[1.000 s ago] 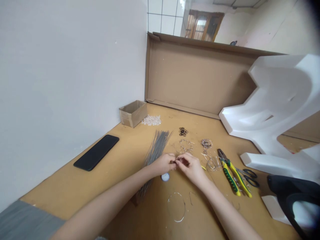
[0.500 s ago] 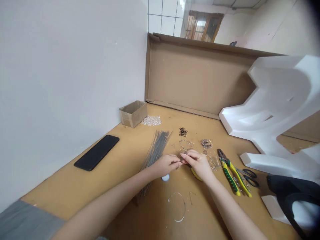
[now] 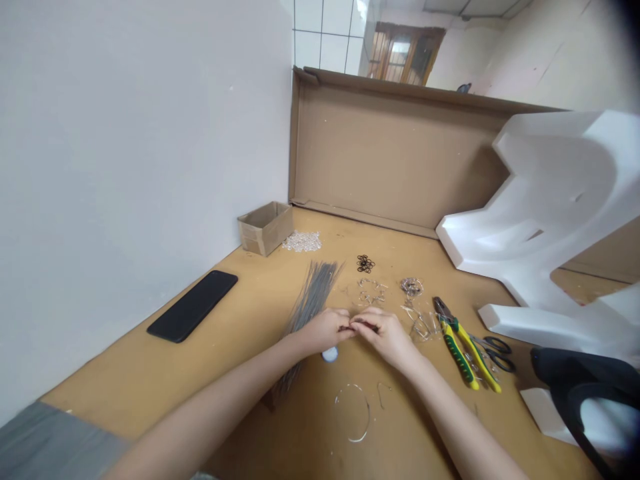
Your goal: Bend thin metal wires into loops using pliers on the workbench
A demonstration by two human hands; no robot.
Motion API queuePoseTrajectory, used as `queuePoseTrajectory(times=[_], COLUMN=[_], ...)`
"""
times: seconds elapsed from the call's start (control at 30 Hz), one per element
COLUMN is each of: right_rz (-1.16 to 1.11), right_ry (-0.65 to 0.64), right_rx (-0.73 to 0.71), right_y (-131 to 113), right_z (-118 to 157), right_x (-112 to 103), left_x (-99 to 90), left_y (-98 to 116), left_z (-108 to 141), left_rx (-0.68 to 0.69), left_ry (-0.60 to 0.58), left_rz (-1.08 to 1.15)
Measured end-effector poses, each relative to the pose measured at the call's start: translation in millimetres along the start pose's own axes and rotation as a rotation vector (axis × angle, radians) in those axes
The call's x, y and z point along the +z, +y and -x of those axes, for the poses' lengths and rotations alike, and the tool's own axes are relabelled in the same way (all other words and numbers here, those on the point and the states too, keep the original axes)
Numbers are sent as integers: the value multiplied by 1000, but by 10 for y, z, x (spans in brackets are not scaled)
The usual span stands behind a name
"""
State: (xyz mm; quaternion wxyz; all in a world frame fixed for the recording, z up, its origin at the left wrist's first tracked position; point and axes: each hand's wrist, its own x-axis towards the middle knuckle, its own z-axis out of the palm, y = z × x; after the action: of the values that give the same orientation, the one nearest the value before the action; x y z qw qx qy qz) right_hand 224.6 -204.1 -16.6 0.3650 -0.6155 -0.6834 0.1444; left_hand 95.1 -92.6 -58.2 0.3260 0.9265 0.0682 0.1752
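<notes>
My left hand (image 3: pixel 326 329) and my right hand (image 3: pixel 384 337) meet over the middle of the table, fingers pinched together. Something small and dark shows between the fingertips, too small to make out. Beneath my left wrist and forearm lies a bundle of thin grey wires (image 3: pixel 314 293). A small white-and-blue round thing (image 3: pixel 329 355) sits just below my left hand. Nearer to me are a bent wire ring (image 3: pixel 369 417) and a short bent wire piece (image 3: pixel 381 395). Beyond my right hand are loose wire pieces (image 3: pixel 370 291) and a coiled wire bunch (image 3: pixel 412 287).
To the right lie green-and-yellow pliers (image 3: pixel 456 343), scissors (image 3: pixel 500 353) and white foam packing (image 3: pixel 555 200). Black rings (image 3: pixel 365 264), clear beads (image 3: pixel 302 241) and a small cardboard box (image 3: pixel 265 229) are farther back. A black phone (image 3: pixel 194 305) lies at left, near the wall.
My right hand has shifted left and its fingers now touch or nearly touch my left hand's. A yellow thing seen under my right hand earlier no longer shows.
</notes>
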Motion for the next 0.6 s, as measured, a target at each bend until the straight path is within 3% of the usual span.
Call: queuePoseTrajectory(times=[0.17,0.3,0.4,0.6], right_rz=[-6,27,39,-110], right_ry=[12,115,162,124], right_rx=[23,118,137,119], right_y=[110,163,131,-43], right_z=[1,1,3,-1], right_x=[60,98,108,92], left_x=[55,12,-55,-160], left_y=[-52,-4,83,247], left_z=[-21,-29,-5,75], left_rx=[8,-31,-73,-152], left_ry=[9,-4,-21,-68], left_rz=[-33,-8,42,137])
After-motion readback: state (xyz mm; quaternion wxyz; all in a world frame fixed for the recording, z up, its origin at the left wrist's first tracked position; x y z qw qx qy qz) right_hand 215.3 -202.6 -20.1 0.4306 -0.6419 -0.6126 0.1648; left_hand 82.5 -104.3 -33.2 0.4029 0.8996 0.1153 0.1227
